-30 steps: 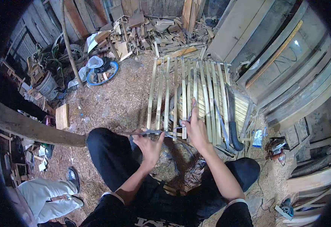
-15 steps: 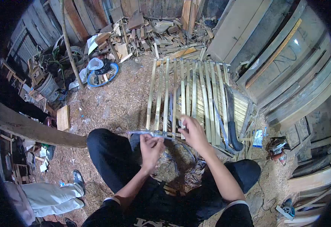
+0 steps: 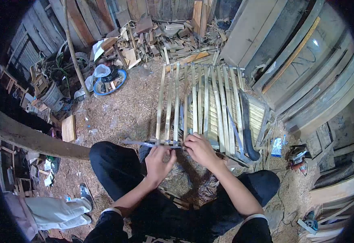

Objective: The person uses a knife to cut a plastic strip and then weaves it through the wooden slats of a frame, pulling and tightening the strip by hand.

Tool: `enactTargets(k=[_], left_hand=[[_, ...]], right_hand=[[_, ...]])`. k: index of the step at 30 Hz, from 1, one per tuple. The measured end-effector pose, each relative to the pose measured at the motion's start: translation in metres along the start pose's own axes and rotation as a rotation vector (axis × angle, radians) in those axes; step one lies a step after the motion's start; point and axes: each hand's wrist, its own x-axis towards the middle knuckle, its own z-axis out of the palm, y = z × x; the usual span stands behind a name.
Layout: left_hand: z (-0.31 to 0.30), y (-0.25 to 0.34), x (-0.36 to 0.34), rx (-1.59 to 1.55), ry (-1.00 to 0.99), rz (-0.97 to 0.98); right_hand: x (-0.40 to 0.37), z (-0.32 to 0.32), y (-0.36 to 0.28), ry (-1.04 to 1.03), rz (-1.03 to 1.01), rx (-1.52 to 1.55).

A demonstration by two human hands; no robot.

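Note:
A frame of thin, pale wooden or bamboo slats (image 3: 193,97) lies before my crossed legs, its slats pointing away from me. At its near edge my left hand (image 3: 159,163) is closed, fingertips on a thin bluish strip (image 3: 134,142) that sticks out to the left along the near crosspiece. My right hand (image 3: 202,150) is also closed beside it, fingertips pinched together at the near end of a slat. Whatever lies between the right fingertips is hidden. A second bluish strip (image 3: 235,127) hangs among the slats on the right.
Beside the frame's right side lies a dark curved bar (image 3: 248,139). Scrap wood (image 3: 161,40) is heaped at the back wall. A blue basin (image 3: 119,83) holds scraps. Boards (image 3: 294,69) lean at right, near a power tool (image 3: 298,158). Another person's legs (image 3: 59,210) show at lower left.
My right hand has come down and left to the frame's near edge, close to my left hand. The left hand has shifted slightly, and the bluish strip has moved left.

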Motion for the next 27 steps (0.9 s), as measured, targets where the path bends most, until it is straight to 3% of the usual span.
enactTargets(k=[1, 4, 8, 10, 12, 13, 17, 27], left_hand=[[-0.006, 0.004, 0.009, 0.051, -0.028, 0.131], [-0.001, 0.001, 0.013, 0.151, -0.14, 0.205], [0.022, -0.029, -0.008, 0.026, -0.345, 0.091], [0.027, -0.029, -0.012, 0.064, -0.311, 0.119], [0.036, -0.026, -0.019, 0.029, -0.267, -0.081], [0.041, -0.026, -0.02, 0.019, -0.172, -0.021], [0.05, -0.025, -0.02, 0.01, -0.124, -0.019], [0.06, -0.026, -0.02, 0.036, -0.127, -0.117]], right_hand=[[0.002, -0.001, -0.002, -0.047, -0.008, -0.07], [0.002, 0.002, -0.005, -0.066, -0.022, -0.108], [0.002, 0.005, -0.004, -0.006, 0.023, -0.002], [0.003, 0.008, -0.002, -0.003, 0.032, -0.004], [0.004, 0.008, -0.002, -0.007, 0.035, -0.003], [0.004, 0.005, -0.003, -0.001, 0.021, -0.028], [0.007, 0.003, 0.001, -0.005, -0.015, -0.017], [0.016, 0.001, 0.008, -0.04, 0.027, 0.008]])
